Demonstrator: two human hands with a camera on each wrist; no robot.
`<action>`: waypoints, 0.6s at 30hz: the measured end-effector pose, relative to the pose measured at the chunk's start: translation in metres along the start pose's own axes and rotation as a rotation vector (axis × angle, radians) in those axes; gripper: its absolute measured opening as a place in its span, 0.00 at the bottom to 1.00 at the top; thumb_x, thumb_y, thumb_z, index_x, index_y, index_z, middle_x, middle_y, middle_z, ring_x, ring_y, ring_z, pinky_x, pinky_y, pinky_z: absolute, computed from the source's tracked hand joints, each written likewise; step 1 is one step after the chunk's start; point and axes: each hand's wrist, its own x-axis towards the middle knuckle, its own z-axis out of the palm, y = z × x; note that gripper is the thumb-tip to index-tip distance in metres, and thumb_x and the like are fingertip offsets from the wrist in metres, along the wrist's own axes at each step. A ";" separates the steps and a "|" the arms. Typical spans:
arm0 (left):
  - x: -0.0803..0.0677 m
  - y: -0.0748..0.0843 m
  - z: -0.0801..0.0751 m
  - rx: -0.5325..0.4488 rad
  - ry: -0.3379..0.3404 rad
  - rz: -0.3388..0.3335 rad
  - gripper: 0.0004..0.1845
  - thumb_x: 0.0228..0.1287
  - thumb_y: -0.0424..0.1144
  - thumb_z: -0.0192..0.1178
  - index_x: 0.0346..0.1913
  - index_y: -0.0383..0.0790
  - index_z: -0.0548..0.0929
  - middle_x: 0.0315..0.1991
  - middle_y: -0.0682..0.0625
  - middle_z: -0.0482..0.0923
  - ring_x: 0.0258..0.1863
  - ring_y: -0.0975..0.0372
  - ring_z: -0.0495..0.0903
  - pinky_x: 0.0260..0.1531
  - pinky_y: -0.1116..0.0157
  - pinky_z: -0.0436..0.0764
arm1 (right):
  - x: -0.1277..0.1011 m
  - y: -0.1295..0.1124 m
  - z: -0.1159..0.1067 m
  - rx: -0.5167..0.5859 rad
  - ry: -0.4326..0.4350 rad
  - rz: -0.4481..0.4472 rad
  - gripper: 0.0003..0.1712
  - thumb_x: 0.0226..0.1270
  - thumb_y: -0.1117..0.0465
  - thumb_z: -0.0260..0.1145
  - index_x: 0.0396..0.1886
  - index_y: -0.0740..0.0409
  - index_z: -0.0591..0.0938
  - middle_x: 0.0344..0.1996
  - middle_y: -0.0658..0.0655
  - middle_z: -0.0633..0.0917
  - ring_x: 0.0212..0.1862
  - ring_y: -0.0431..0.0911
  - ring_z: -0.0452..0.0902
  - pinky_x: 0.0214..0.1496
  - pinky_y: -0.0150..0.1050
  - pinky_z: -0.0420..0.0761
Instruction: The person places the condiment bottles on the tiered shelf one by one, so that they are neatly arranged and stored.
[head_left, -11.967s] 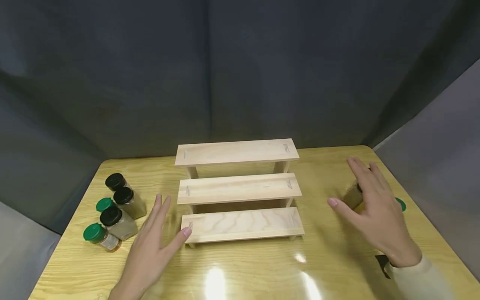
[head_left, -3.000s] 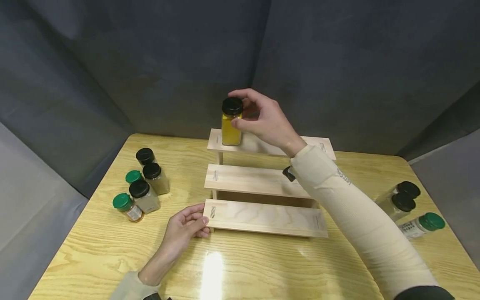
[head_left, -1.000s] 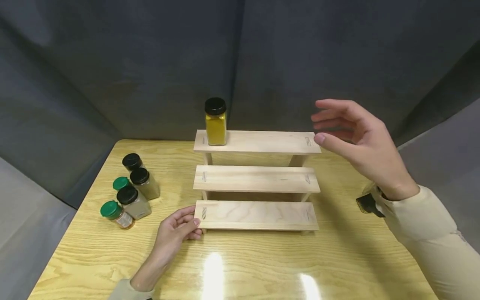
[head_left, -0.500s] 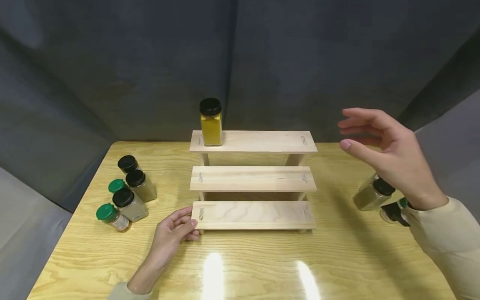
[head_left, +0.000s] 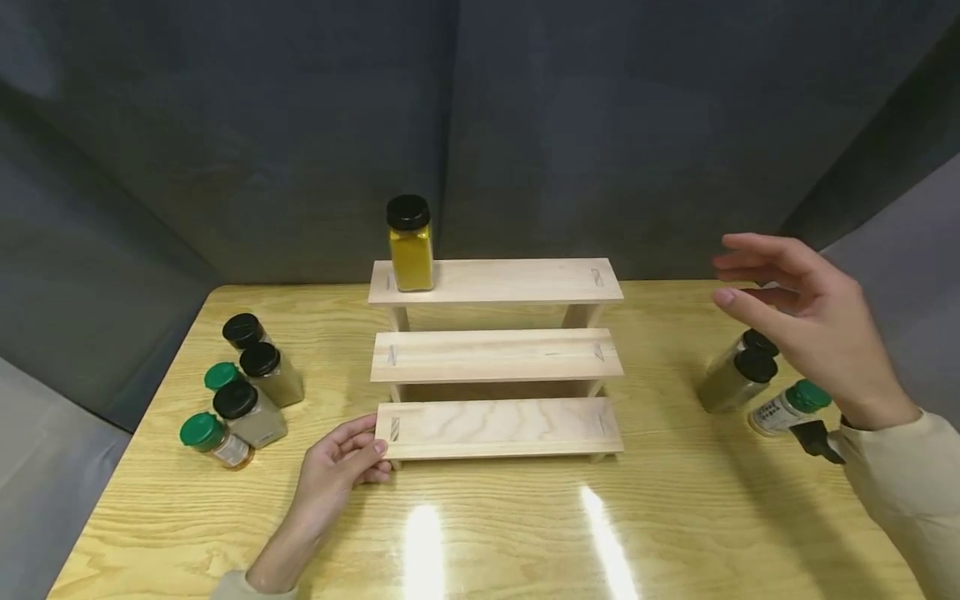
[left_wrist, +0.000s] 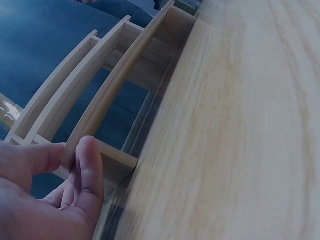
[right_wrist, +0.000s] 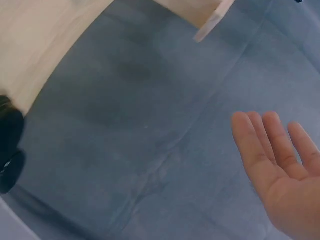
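A three-tier wooden shelf (head_left: pixel 498 427) stands mid-table. My left hand (head_left: pixel 337 467) pinches the left end of its lowest board; the left wrist view shows thumb and fingers on that board's end (left_wrist: pixel 75 150). On the left of the top board stands a spice jar of yellow powder (head_left: pixel 412 250) with a black lid, upright. My right hand (head_left: pixel 817 321) is raised at the right with relaxed fingers and holds nothing. Below and beside it are two black-lidded spice jars (head_left: pixel 731 385), one partly behind the other, and a green-lidded jar (head_left: pixel 783 408).
At the left of the wooden table (head_left: pixel 510 533) several spice jars stand close together, among them a black-lidded jar (head_left: pixel 258 421) and a green-lidded jar (head_left: pixel 225 446). A dark curtain (head_left: pixel 585 142) hangs behind the table.
My right hand set the yellow jar on the top board, let go and moved away to the right, above the right-hand jars. My left hand came to grip the lowest board and stays there.
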 end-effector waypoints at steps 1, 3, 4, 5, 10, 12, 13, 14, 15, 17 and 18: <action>0.000 0.000 0.000 0.000 0.000 0.000 0.28 0.77 0.21 0.62 0.76 0.21 0.70 0.42 0.43 0.82 0.35 0.59 0.88 0.41 0.65 0.93 | -0.001 0.003 -0.001 -0.001 0.003 0.011 0.33 0.75 0.71 0.73 0.77 0.53 0.80 0.60 0.53 0.85 0.58 0.40 0.82 0.54 0.21 0.81; 0.000 0.000 -0.001 0.000 0.000 0.000 0.28 0.77 0.21 0.62 0.76 0.21 0.69 0.42 0.43 0.82 0.35 0.59 0.88 0.41 0.65 0.93 | -0.004 0.009 -0.005 -0.007 0.008 0.036 0.33 0.75 0.70 0.73 0.77 0.52 0.79 0.61 0.52 0.85 0.58 0.38 0.82 0.53 0.21 0.80; 0.000 0.000 -0.001 0.000 -0.001 0.000 0.28 0.77 0.21 0.62 0.76 0.21 0.69 0.42 0.43 0.82 0.35 0.59 0.88 0.41 0.65 0.93 | -0.006 0.012 -0.006 -0.009 0.011 0.049 0.33 0.75 0.70 0.73 0.78 0.52 0.79 0.61 0.51 0.85 0.57 0.38 0.82 0.53 0.21 0.80; 0.000 0.000 -0.001 0.002 -0.001 0.000 0.28 0.77 0.21 0.62 0.76 0.21 0.69 0.42 0.43 0.82 0.35 0.60 0.88 0.41 0.65 0.93 | -0.007 0.015 -0.008 -0.012 0.014 0.065 0.33 0.76 0.70 0.73 0.78 0.51 0.79 0.62 0.51 0.85 0.57 0.38 0.82 0.53 0.21 0.80; 0.000 0.001 -0.002 0.005 -0.009 0.005 0.28 0.77 0.22 0.62 0.76 0.21 0.69 0.42 0.43 0.82 0.35 0.60 0.88 0.41 0.65 0.93 | -0.016 0.029 -0.018 -0.060 0.031 0.128 0.33 0.78 0.65 0.73 0.79 0.48 0.78 0.62 0.48 0.83 0.57 0.35 0.80 0.52 0.19 0.78; 0.000 0.001 -0.001 0.004 -0.011 0.005 0.28 0.77 0.22 0.62 0.76 0.21 0.69 0.42 0.43 0.81 0.35 0.59 0.88 0.41 0.66 0.93 | -0.020 0.034 -0.022 -0.089 0.035 0.143 0.33 0.79 0.63 0.73 0.80 0.46 0.77 0.62 0.47 0.82 0.57 0.34 0.79 0.52 0.18 0.77; 0.000 0.001 -0.001 0.004 -0.011 0.006 0.28 0.77 0.22 0.62 0.76 0.21 0.69 0.42 0.43 0.81 0.35 0.59 0.88 0.41 0.66 0.93 | -0.022 0.037 -0.024 -0.103 0.038 0.147 0.33 0.79 0.62 0.73 0.80 0.46 0.77 0.62 0.47 0.82 0.57 0.33 0.79 0.52 0.17 0.76; 0.000 0.001 -0.001 0.003 -0.011 0.006 0.28 0.77 0.22 0.62 0.76 0.21 0.69 0.42 0.43 0.81 0.35 0.59 0.88 0.41 0.66 0.93 | -0.024 0.040 -0.026 -0.123 0.041 0.150 0.33 0.80 0.61 0.73 0.80 0.45 0.77 0.62 0.46 0.82 0.57 0.33 0.78 0.51 0.17 0.76; 0.000 0.001 -0.001 0.004 -0.011 0.005 0.28 0.77 0.22 0.62 0.76 0.21 0.69 0.42 0.43 0.82 0.35 0.59 0.88 0.41 0.66 0.93 | -0.026 0.043 -0.028 -0.140 0.044 0.155 0.32 0.80 0.60 0.72 0.80 0.44 0.77 0.61 0.45 0.82 0.57 0.32 0.78 0.51 0.17 0.75; 0.000 0.000 -0.001 0.003 -0.012 0.002 0.28 0.77 0.21 0.62 0.76 0.21 0.69 0.42 0.43 0.82 0.35 0.59 0.88 0.41 0.65 0.93 | -0.032 0.049 -0.032 -0.156 0.052 0.160 0.33 0.81 0.60 0.72 0.81 0.44 0.76 0.62 0.43 0.81 0.59 0.31 0.76 0.52 0.17 0.75; 0.000 0.000 -0.001 0.005 -0.013 0.001 0.28 0.77 0.21 0.62 0.76 0.21 0.69 0.42 0.43 0.82 0.35 0.59 0.88 0.41 0.65 0.93 | -0.036 0.052 -0.034 -0.164 0.057 0.162 0.33 0.81 0.61 0.71 0.81 0.45 0.76 0.62 0.41 0.80 0.59 0.31 0.75 0.52 0.16 0.74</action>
